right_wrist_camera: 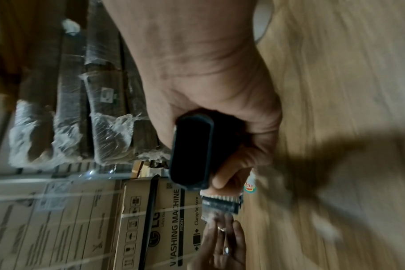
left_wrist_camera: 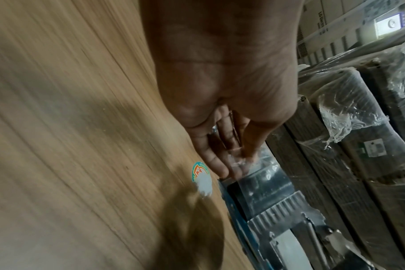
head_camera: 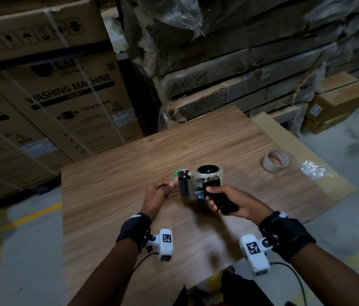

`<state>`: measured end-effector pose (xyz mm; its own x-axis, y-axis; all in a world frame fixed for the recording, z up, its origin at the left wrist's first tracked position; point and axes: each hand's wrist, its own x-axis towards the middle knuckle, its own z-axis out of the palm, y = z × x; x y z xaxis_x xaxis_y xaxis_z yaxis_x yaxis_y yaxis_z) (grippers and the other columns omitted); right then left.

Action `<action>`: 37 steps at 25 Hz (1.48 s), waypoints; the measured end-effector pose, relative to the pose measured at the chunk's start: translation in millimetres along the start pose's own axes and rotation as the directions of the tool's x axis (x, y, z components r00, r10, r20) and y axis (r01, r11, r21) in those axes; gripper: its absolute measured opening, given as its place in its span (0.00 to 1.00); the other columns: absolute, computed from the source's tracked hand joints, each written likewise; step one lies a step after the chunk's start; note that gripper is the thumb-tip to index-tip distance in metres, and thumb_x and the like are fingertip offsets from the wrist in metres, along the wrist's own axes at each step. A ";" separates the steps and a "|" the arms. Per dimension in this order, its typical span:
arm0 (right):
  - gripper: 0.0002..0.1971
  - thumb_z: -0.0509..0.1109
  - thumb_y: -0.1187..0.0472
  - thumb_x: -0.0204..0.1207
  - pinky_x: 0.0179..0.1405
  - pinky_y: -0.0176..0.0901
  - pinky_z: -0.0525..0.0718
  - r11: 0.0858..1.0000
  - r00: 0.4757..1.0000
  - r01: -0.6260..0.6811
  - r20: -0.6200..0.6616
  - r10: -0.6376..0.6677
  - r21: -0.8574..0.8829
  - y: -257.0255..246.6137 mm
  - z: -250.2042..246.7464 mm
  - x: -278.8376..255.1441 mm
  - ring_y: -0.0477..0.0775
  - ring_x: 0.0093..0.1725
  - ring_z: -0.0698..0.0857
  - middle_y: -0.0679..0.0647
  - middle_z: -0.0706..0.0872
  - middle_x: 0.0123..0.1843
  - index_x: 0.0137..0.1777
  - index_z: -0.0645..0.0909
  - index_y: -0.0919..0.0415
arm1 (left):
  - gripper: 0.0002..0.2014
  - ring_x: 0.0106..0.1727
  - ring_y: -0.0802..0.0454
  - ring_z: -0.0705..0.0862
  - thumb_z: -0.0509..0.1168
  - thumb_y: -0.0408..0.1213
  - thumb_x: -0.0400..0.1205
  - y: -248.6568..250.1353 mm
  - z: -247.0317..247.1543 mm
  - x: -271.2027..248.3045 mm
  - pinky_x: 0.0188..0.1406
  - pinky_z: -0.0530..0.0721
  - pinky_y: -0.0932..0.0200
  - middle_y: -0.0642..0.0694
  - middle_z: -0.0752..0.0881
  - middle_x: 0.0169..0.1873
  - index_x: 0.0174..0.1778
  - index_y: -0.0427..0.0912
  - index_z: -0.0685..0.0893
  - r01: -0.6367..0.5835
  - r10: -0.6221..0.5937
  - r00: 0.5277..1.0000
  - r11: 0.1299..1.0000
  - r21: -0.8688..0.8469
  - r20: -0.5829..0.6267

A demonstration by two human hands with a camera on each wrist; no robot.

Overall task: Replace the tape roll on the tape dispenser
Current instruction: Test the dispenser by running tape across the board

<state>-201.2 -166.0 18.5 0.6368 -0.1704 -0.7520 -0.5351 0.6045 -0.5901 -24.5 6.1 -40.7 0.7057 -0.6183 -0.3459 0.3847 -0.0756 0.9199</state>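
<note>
Head view, bottom of frame: both forearms come in with black wrist straps and white wrist cameras [head_camera: 165, 244] carrying square markers.

Right hand [head_camera: 235, 202], centre-right: fingers and thumb wrapped tight around the black handle of the tape dispenser [head_camera: 205, 186]. Right wrist view confirms it: handle butt [right_wrist_camera: 192, 151] sticks out of the fist, toothed cutter edge [right_wrist_camera: 222, 198] beyond it.

Left hand [head_camera: 160, 193], centre-left: fingers curled, fingertips pinching the clear tape end [left_wrist_camera: 240, 160] at the dispenser's front, just beside the black roller [head_camera: 184, 184]. Left wrist view shows the clear strip running from the fingertips down over the roller to the serrated blade [left_wrist_camera: 282, 206]. Blue frame side plate [left_wrist_camera: 236, 219] visible below it.

Dispenser is held just above the wooden tabletop [head_camera: 130, 173], about frame centre. New tape roll [head_camera: 208, 172], pale and full, sits at the dispenser's far end on the hub; the mount itself is hidden by the roll.

Round coloured sticker [head_camera: 177, 174] on the tabletop, just left of the roller.

Further out, right of centre: used tape roll core [head_camera: 275, 161], nearly bare, lying flat on the table, well apart from the dispenser. Crumpled clear plastic [head_camera: 312, 170] beside it on a cardboard sheet [head_camera: 284, 133].

Background: washing machine cartons [head_camera: 68, 96] upper left, stretch-wrapped flat boxes [head_camera: 240, 62] upper right.
</note>
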 end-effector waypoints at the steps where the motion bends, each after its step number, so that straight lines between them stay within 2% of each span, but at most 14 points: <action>1: 0.08 0.72 0.61 0.83 0.20 0.38 0.82 0.998 0.998 0.058 -0.034 -0.059 -0.016 -0.2 0.0 1.4 0.51 0.25 0.85 0.58 0.86 0.32 0.48 0.84 0.67 | 0.09 0.40 0.50 0.91 0.63 0.18 0.82 2.1 2.7 1.8 0.43 0.91 0.61 0.37 0.91 0.42 0.46 0.34 0.86 0.003 -0.003 1.000 1.000 -0.002 -0.011; 4: 0.10 0.76 0.59 0.80 0.30 0.43 0.85 0.976 0.975 0.158 -0.134 -0.178 -0.149 1.5 -3.2 3.3 0.56 0.29 0.86 0.62 0.88 0.35 0.49 0.86 0.68 | 0.13 0.38 0.55 0.88 0.68 0.16 0.77 4.2 8.4 8.4 0.39 0.87 0.63 0.42 0.92 0.40 0.51 0.36 0.86 -0.023 0.025 1.000 0.991 0.132 -0.008; 6: 0.09 0.75 0.60 0.81 0.30 0.42 0.85 0.962 0.960 0.188 -0.171 -0.223 -0.195 3.8 -2.9 1.7 0.56 0.28 0.85 0.63 0.88 0.35 0.47 0.86 0.68 | 0.15 0.32 0.62 0.87 0.70 0.13 0.74 3.1 12.4 14.0 0.35 0.86 0.68 0.49 0.91 0.32 0.52 0.33 0.85 -0.061 0.052 0.998 0.966 0.250 0.044; 7: 0.09 0.75 0.60 0.81 0.30 0.41 0.84 0.957 0.954 0.202 -0.181 -0.241 -0.210 5.4 -2.7 0.3 0.56 0.28 0.85 0.64 0.88 0.35 0.46 0.86 0.67 | 0.16 0.29 0.64 0.86 0.71 0.12 0.73 0.8 14.1 17.8 0.35 0.85 0.69 0.52 0.90 0.26 0.51 0.32 0.84 -0.080 0.062 0.996 0.948 0.308 0.069; 9: 0.10 0.75 0.59 0.80 0.29 0.40 0.85 0.935 0.936 0.226 -0.205 -0.286 -0.272 10.4 -2.7 -0.4 0.56 0.28 0.85 0.64 0.89 0.34 0.45 0.86 0.67 | 0.15 0.25 0.68 0.82 0.72 0.14 0.71 -4.3 16.5 25.6 0.37 0.84 0.65 0.56 0.86 0.21 0.44 0.39 0.86 -0.144 0.103 0.988 0.879 0.455 0.114; 12: 0.13 0.77 0.56 0.79 0.30 0.43 0.86 0.894 0.892 0.245 -0.274 -0.360 -0.376 24.8 -5.7 4.1 0.57 0.28 0.87 0.61 0.91 0.32 0.46 0.88 0.69 | 0.11 0.29 0.64 0.82 0.75 0.24 0.70 -13.0 17.0 29.9 0.41 0.80 0.62 0.53 0.88 0.28 0.36 0.48 0.89 -0.281 0.180 0.960 0.657 0.700 0.216; 14: 0.15 0.78 0.53 0.77 0.35 0.49 0.90 0.854 0.849 0.261 -0.313 -0.425 -0.450 34.6 -6.5 7.4 0.55 0.28 0.89 0.58 0.93 0.31 0.45 0.89 0.69 | 0.07 0.40 0.53 0.87 0.75 0.30 0.72 -18.3 16.9 27.9 0.46 0.81 0.59 0.48 0.93 0.37 0.40 0.47 0.93 -0.391 0.238 0.920 0.511 0.766 0.311; 16: 0.16 0.78 0.48 0.74 0.45 0.56 0.93 0.794 0.802 0.254 -0.338 -0.492 -0.552 44.0 -8.3 14.1 0.53 0.31 0.92 0.54 0.93 0.30 0.41 0.89 0.63 | 0.07 0.46 0.46 0.86 0.73 0.34 0.74 -20.8 18.5 25.3 0.51 0.80 0.54 0.46 0.94 0.43 0.44 0.47 0.94 -0.430 0.276 0.899 0.408 0.806 0.340; 19: 0.20 0.75 0.38 0.69 0.47 0.57 0.93 0.712 0.739 0.232 -0.355 -0.572 -0.663 57.4 -8.7 20.3 0.52 0.36 0.94 0.51 0.93 0.30 0.40 0.88 0.57 | 0.08 0.44 0.37 0.85 0.67 0.35 0.70 -28.9 18.8 30.7 0.48 0.83 0.46 0.46 0.93 0.39 0.39 0.48 0.91 -0.476 0.306 0.865 0.247 0.844 0.398; 23: 0.27 0.66 0.30 0.69 0.43 0.55 0.91 0.563 0.672 0.164 -0.326 -0.665 -0.810 81.7 -4.2 22.9 0.62 0.43 0.93 0.55 0.94 0.38 0.46 0.84 0.56 | 0.11 0.44 0.38 0.84 0.63 0.33 0.66 -47.0 8.1 41.7 0.45 0.83 0.43 0.51 0.90 0.39 0.39 0.48 0.88 -0.552 0.228 0.813 0.008 0.834 0.536; 26: 0.26 0.66 0.33 0.75 0.44 0.55 0.90 0.469 0.654 0.153 -0.267 -0.708 -0.870 98.6 -0.9 24.0 0.64 0.46 0.93 0.57 0.94 0.43 0.55 0.84 0.55 | 0.13 0.45 0.39 0.83 0.62 0.37 0.68 -55.3 2.5 40.5 0.41 0.82 0.45 0.53 0.90 0.40 0.39 0.49 0.91 -0.581 0.188 0.792 -0.060 0.811 0.581; 29: 0.23 0.69 0.40 0.81 0.47 0.54 0.89 0.425 0.661 0.103 -0.258 -0.705 -0.899 109.3 2.7 26.1 0.65 0.49 0.93 0.60 0.95 0.47 0.63 0.82 0.59 | 0.10 0.43 0.39 0.83 0.65 0.38 0.69 -59.9 2.5 30.8 0.34 0.80 0.48 0.55 0.91 0.41 0.39 0.51 0.92 -0.546 0.191 0.804 -0.140 0.826 0.563; 33: 0.30 0.58 0.32 0.79 0.48 0.56 0.90 0.401 0.664 0.094 -0.243 -0.707 -0.911 121.0 7.5 30.9 0.64 0.48 0.93 0.58 0.95 0.48 0.64 0.80 0.57 | 0.09 0.45 0.41 0.83 0.72 0.36 0.71 -68.0 -0.9 25.4 0.37 0.74 0.50 0.56 0.91 0.45 0.43 0.53 0.91 -0.462 0.229 0.841 -0.163 0.872 0.489; 37: 0.22 0.65 0.39 0.84 0.47 0.53 0.88 0.415 0.663 0.088 -0.258 -0.703 -0.906 124.2 9.7 33.6 0.62 0.48 0.93 0.58 0.94 0.49 0.63 0.79 0.58 | 0.09 0.46 0.38 0.83 0.72 0.33 0.68 -69.7 5.1 25.3 0.37 0.77 0.48 0.50 0.91 0.47 0.42 0.49 0.91 -0.450 0.238 0.845 -0.170 0.877 0.480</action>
<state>-240.9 -89.1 -77.2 0.6552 -0.7383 -0.1599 -0.6690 -0.4688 -0.5768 -36.4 -8.3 -112.7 0.4022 -0.9154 0.0151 -0.9045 -0.3947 0.1613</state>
